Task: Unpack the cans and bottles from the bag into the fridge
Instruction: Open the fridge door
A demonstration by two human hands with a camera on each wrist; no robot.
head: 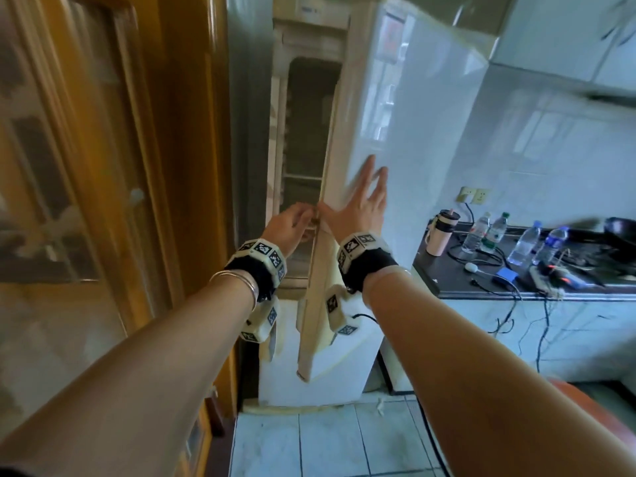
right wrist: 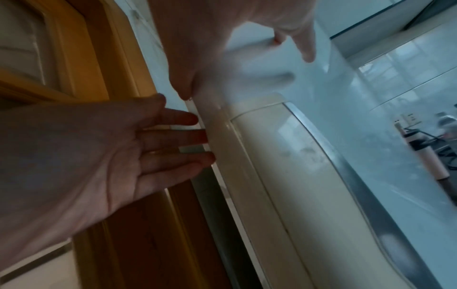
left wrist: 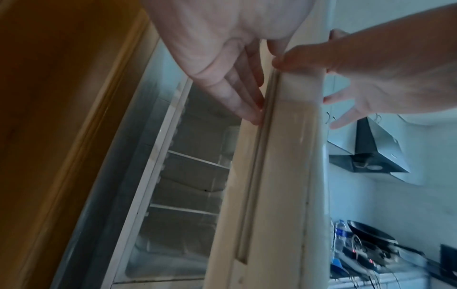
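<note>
Opening the fridge door (head: 406, 108) comes first: both hands (head: 290, 225) touch its edge with straight fingers (left wrist: 243, 101); shelves look bare.

Black wristbands (head: 370, 266), marker-tagged cubes (head: 265, 251), silver bangle (head: 241, 280)

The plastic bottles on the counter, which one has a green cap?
The second bottle from the left, with a green cap and green label. The other three, one to its left and two to its right, look clear with pale or blue caps.

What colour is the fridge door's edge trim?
Cream fridge door edge trim, beside the glossy white front panel; right wrist view.
</note>
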